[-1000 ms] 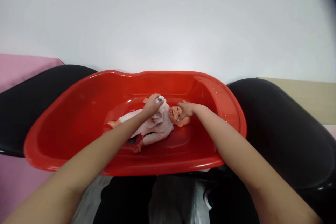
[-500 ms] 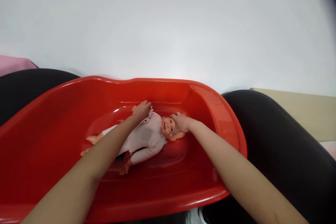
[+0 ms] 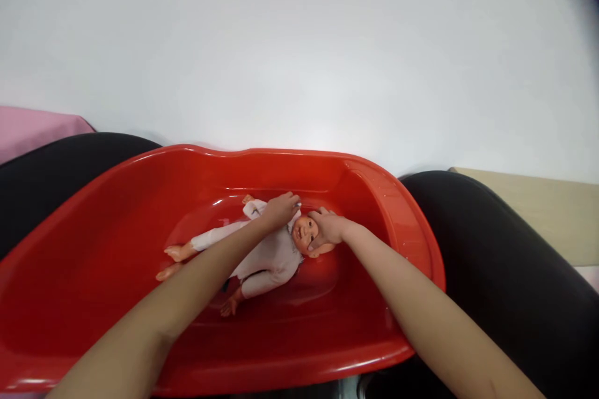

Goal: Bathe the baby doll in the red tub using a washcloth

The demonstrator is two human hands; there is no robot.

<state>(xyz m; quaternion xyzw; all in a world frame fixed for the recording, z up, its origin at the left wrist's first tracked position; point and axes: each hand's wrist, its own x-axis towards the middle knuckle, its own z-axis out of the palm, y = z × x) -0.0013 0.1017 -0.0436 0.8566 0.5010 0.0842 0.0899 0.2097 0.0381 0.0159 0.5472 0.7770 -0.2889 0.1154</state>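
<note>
A baby doll (image 3: 272, 254) in pale pink clothes lies on its back inside a red plastic baby bathtub (image 3: 262, 371), its head toward the right end and its bare feet toward the left. My right hand (image 3: 328, 227) is curled over the top of the doll's head, fingers at the far side and thumb near its cheek. At the doll's far shoulder, next to its neck, my left hand (image 3: 281, 209) is closed on the edge of the pale top. My left forearm crosses over the doll's body and hides part of its legs.
Black rounded surfaces (image 3: 486, 262), perhaps chairs, flank the tub on both sides. Behind it stretches a plain white surface (image 3: 299, 56). Pink material (image 3: 37, 131) shows at the far left and a beige panel (image 3: 538, 212) at the right.
My left hand has moved right along the doll, from its chest and far arm to the shoulder by the neck. My right hand stays on the head. The view has shifted slightly.
</note>
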